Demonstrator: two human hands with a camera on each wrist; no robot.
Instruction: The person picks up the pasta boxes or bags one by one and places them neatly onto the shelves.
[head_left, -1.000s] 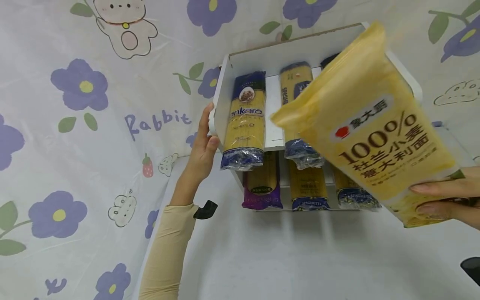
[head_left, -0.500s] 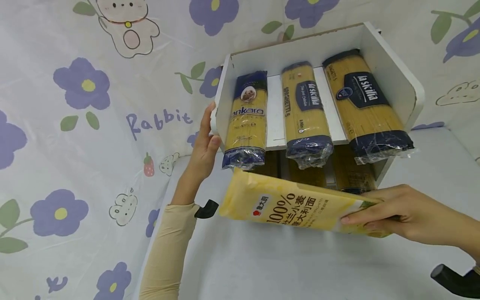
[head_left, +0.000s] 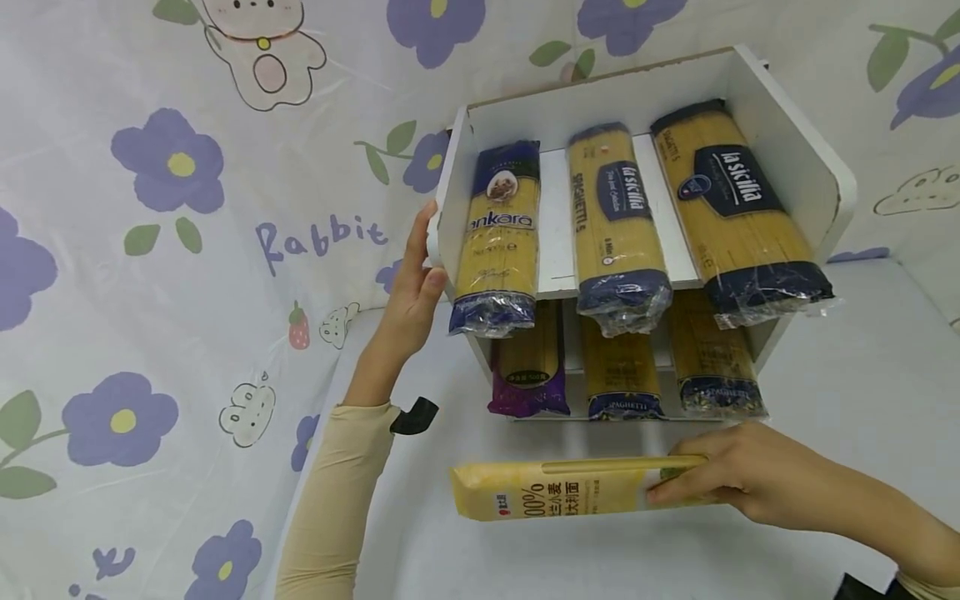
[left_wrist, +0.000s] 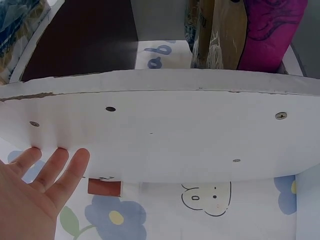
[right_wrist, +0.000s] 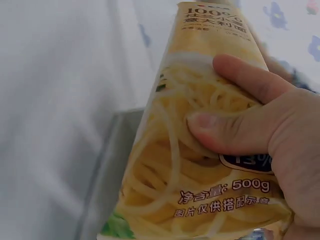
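Note:
My right hand [head_left: 738,475] grips one end of a yellow pasta packet [head_left: 555,490], held level and edge-on below the white two-tier shelf [head_left: 806,158]. Seen from the right wrist, thumb and forefinger lie across the packet's printed front [right_wrist: 215,185], which reads 500g. At the shelf's left side, my left hand [head_left: 408,312] touches the panel's outer edge. The left wrist view has its fingers [left_wrist: 70,170] fairly straight, tips against the white side panel [left_wrist: 200,130]. On the upper tier lie an Ankara spaghetti packet [head_left: 495,242] and two La Sicilia packets [head_left: 622,217].
The lower tier holds a purple-ended spaghetti packet [head_left: 528,367] and two blue-ended ones [head_left: 622,375]. Behind hangs a flower-patterned cloth [head_left: 168,162]. A pale surface [head_left: 570,558] spreads below the shelf. A grey box-like edge [right_wrist: 107,170] shows beneath the packet in the right wrist view.
My right hand has brought the yellow pasta packet down from in front of the upper tier to below the shelf, turning it level. The left hand has stayed at the shelf's side.

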